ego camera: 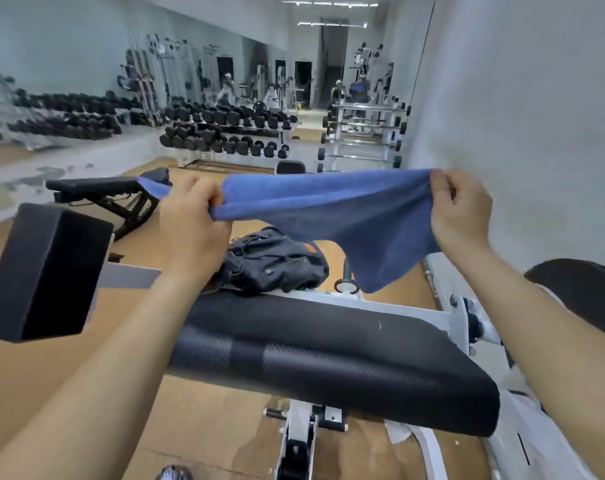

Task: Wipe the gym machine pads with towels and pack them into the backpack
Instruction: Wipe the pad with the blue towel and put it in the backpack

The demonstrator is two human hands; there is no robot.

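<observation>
A blue towel [346,216] hangs stretched in the air between my two hands. My left hand [193,220] grips its left corner and my right hand [462,213] pinches its right corner. A lower corner of the towel droops toward the machine frame. Below the towel a dark grey backpack [273,263] lies on the far side of the long black machine pad [328,362]. A square black pad [41,271] stands at the left. Part of another dark pad [581,289] shows at the right edge.
The white machine frame [463,317] runs under and to the right of the pad. A black bench [100,192] stands behind at the left. Dumbbell racks [224,136] and a barbell rack [363,136] line the back. A wall [519,116] is close on the right.
</observation>
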